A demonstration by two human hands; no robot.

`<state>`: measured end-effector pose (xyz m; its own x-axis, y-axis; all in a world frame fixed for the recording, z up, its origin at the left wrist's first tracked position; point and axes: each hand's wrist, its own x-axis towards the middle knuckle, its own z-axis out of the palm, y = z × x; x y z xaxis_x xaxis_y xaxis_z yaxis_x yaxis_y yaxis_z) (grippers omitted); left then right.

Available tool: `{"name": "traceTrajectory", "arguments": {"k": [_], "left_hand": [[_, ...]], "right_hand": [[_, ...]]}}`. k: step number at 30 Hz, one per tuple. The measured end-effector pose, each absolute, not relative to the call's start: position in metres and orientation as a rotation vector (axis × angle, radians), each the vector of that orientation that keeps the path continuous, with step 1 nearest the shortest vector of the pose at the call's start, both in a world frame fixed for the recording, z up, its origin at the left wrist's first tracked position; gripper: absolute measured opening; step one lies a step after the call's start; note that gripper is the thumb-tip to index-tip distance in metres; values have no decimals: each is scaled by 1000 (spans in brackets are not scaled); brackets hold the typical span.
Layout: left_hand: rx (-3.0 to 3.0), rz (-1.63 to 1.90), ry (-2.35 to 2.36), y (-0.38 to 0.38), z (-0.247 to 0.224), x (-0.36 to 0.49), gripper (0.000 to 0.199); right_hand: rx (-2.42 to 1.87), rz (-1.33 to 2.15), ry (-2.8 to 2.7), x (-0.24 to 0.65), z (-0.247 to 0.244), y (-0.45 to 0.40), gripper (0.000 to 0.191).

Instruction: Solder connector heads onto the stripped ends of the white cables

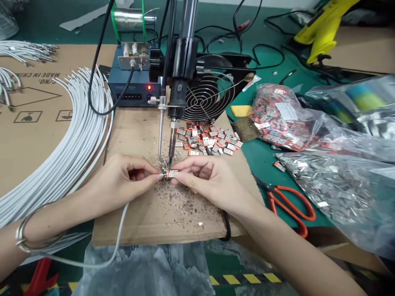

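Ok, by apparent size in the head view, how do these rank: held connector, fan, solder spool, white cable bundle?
Largest to smallest:
1. White cable bundle
2. Fan
3. Solder spool
4. Connector, held in the right hand

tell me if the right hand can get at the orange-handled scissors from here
Probably yes: the orange-handled scissors lie close by on the green tabletop, their handles uncovered. But the right hand is pinching a metal connector, so it would likely have to let go first.
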<state>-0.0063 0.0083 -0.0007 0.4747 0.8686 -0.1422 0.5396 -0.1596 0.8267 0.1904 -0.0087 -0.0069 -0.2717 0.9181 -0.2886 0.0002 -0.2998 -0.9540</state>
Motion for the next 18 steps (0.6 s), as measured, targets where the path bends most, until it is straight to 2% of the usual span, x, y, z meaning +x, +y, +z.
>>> {"name": "traceTrajectory", "arguments": {"k": [11, 18], "left_hand": [[1724, 320, 1101, -1, 5, -6, 23], [1488, 270, 926, -37, 16, 4, 15]], "right_hand": [[-1199, 1624, -1437, 201, 0, -13, 10], [-1152, 1576, -1480, 205, 18, -47, 4]]}}
